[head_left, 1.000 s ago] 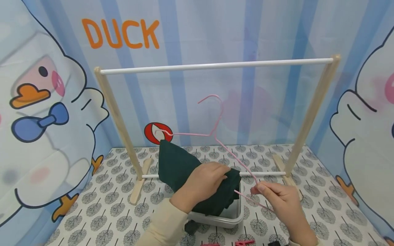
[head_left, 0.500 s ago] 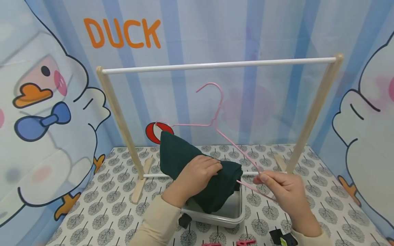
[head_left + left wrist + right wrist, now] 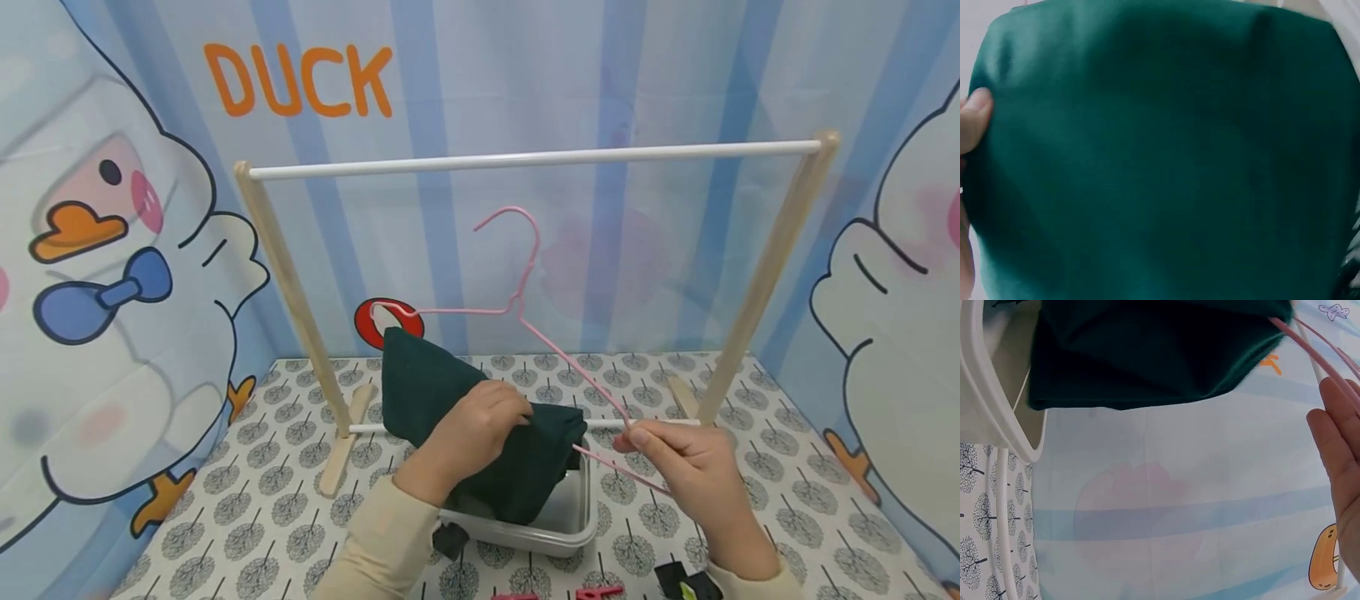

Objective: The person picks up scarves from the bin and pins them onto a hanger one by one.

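A pink wire hanger [image 3: 573,363] is held up in front of the rack, its hook below the white top rail. The right hand [image 3: 686,479] grips the hanger's right corner between thumb and fingers. A folded dark green cloth [image 3: 431,379] lies over the hanger's lower bar. At the cloth's upper edge, the left hand [image 3: 476,429] pinches it, with the thumb [image 3: 977,119] showing at the edge in the left wrist view. The cloth's lower part hangs over a clear plastic box [image 3: 558,542]. In the right wrist view, the pink wire [image 3: 1310,350] comes out of the cloth's fold.
Behind the hands stands a rack with wooden legs [image 3: 768,283] and a white top rail [image 3: 532,157]. Red clothespins [image 3: 598,592] lie at the near table edge. A tree-patterned cloth [image 3: 300,542] covers the table; a duck-print curtain [image 3: 675,83] hangs behind.
The hanger and the cloth rose, then dipped slightly. The left hand has slid a little left along the cloth's upper edge. The right hand has kept its hold on the hanger's corner.
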The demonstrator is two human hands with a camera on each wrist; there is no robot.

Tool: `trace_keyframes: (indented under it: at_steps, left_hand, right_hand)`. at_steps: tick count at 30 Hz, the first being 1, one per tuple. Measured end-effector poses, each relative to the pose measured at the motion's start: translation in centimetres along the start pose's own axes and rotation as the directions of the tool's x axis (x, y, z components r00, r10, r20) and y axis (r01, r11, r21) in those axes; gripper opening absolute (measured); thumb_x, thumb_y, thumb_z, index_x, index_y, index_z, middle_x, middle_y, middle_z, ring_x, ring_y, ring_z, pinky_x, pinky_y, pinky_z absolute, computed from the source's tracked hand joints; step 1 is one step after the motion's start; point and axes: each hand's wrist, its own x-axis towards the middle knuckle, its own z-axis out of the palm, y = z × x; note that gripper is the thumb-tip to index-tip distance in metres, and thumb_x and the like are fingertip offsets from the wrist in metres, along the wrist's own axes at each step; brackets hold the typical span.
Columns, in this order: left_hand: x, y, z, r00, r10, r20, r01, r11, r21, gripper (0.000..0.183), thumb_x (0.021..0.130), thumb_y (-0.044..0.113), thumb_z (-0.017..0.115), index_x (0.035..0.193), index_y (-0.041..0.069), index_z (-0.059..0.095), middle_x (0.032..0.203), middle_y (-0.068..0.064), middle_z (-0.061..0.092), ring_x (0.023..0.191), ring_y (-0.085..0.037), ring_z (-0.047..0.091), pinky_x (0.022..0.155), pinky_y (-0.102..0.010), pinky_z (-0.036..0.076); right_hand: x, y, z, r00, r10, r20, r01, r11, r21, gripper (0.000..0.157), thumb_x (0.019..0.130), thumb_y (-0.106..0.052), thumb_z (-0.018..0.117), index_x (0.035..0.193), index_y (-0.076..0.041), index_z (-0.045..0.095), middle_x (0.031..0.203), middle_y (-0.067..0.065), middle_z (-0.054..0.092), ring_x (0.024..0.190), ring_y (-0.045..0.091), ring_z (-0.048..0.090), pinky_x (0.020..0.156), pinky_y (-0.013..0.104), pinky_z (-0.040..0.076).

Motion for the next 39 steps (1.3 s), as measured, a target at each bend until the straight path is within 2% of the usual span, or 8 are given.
trace_keyframes:
  at_steps: [5,10,18,23,26,30,33,39]
  left_hand:
    - [0.0,0.0,-0.3,0.985,-0.058,-0.162,0.046,0.996,-0.08,0.014,0.096,0.011,0.048,0.093,0.003,0.059,0.088,-0.006,0.062,0.084,-0.017,0.059,0.082,-0.025,0.05]
    - [0.6,0.4,-0.6,0.966,0.003,-0.257,-0.023,0.997,-0.073,0.017,0.097,0.012,0.046,0.093,0.004,0.061,0.086,-0.006,0.064,0.083,-0.018,0.061,0.081,-0.028,0.051]
    - [0.7,1.5,0.0,0.976,0.075,-0.206,-0.087,0.995,-0.048,0.019,0.098,0.011,0.044,0.091,0.007,0.061,0.087,-0.004,0.066,0.085,-0.016,0.061,0.081,-0.026,0.049]
    - [0.6,1.8,0.7,0.983,0.077,-0.168,-0.083,0.996,-0.029,0.015,0.096,0.01,0.05,0.09,0.007,0.063,0.093,-0.005,0.067,0.09,-0.016,0.062,0.086,-0.025,0.048]
    - [0.6,1.9,1.1,0.982,0.079,-0.17,-0.084,0.996,-0.019,0.011,0.094,0.008,0.053,0.09,0.007,0.064,0.093,-0.005,0.067,0.09,-0.016,0.062,0.087,-0.026,0.048]
    - [0.6,1.8,1.7,0.988,0.058,-0.145,-0.059,0.998,-0.004,0.007,0.091,0.009,0.058,0.093,0.007,0.064,0.094,-0.004,0.067,0.092,-0.016,0.062,0.089,-0.026,0.048]
    - [0.3,2.0,2.0,0.997,0.015,-0.073,-0.015,1.0,0.005,0.011,0.089,0.012,0.062,0.099,0.007,0.063,0.099,-0.004,0.067,0.098,-0.016,0.061,0.094,-0.026,0.045]
    - [0.3,2.5,2.4,0.999,-0.032,0.02,0.031,0.999,0.022,0.025,0.083,0.017,0.07,0.106,0.01,0.061,0.109,-0.004,0.064,0.106,-0.016,0.058,0.099,-0.027,0.041]
  right_hand:
    - [0.0,-0.2,0.2,0.998,0.058,-0.007,-0.058,0.993,-0.098,0.023,0.086,0.008,0.057,0.09,-0.008,0.074,0.078,-0.006,0.071,0.052,-0.007,0.053,0.041,0.017,0.037]
    - [0.3,0.0,0.3,0.999,0.019,-0.033,-0.023,0.993,-0.115,0.022,0.085,0.011,0.057,0.085,-0.004,0.073,0.077,-0.003,0.071,0.065,-0.001,0.062,0.049,0.017,0.042]
    - [1.0,-0.5,0.5,0.995,0.057,-0.078,-0.069,0.985,-0.161,0.019,0.086,0.005,0.059,0.084,-0.007,0.073,0.076,-0.009,0.07,0.041,-0.003,0.032,0.032,0.02,0.024]
    - [1.3,-1.0,0.8,0.998,0.023,-0.062,-0.031,0.991,-0.131,0.016,0.086,0.008,0.058,0.085,0.0,0.072,0.079,-0.019,0.068,0.06,-0.002,0.059,0.041,0.02,0.035]
    - [1.4,-1.1,1.1,0.999,-0.034,-0.037,0.029,0.992,-0.125,0.017,0.085,0.01,0.057,0.084,0.0,0.072,0.079,-0.016,0.068,0.052,-0.005,0.054,0.04,0.017,0.035]
    - [1.5,-1.1,1.4,0.998,-0.042,-0.036,0.037,0.991,-0.131,0.02,0.085,0.009,0.058,0.084,-0.004,0.072,0.076,-0.002,0.07,0.034,0.001,0.027,0.033,0.016,0.027]
    - [1.4,-1.0,1.4,0.999,-0.032,-0.03,0.028,0.992,-0.126,0.02,0.086,0.009,0.057,0.084,-0.005,0.072,0.075,0.005,0.07,0.032,0.004,0.024,0.032,0.017,0.027]
    - [1.1,-0.8,1.5,0.999,-0.035,-0.036,0.03,0.994,-0.109,0.019,0.085,0.011,0.057,0.084,-0.002,0.072,0.078,-0.007,0.07,0.036,0.003,0.033,0.039,0.016,0.035]
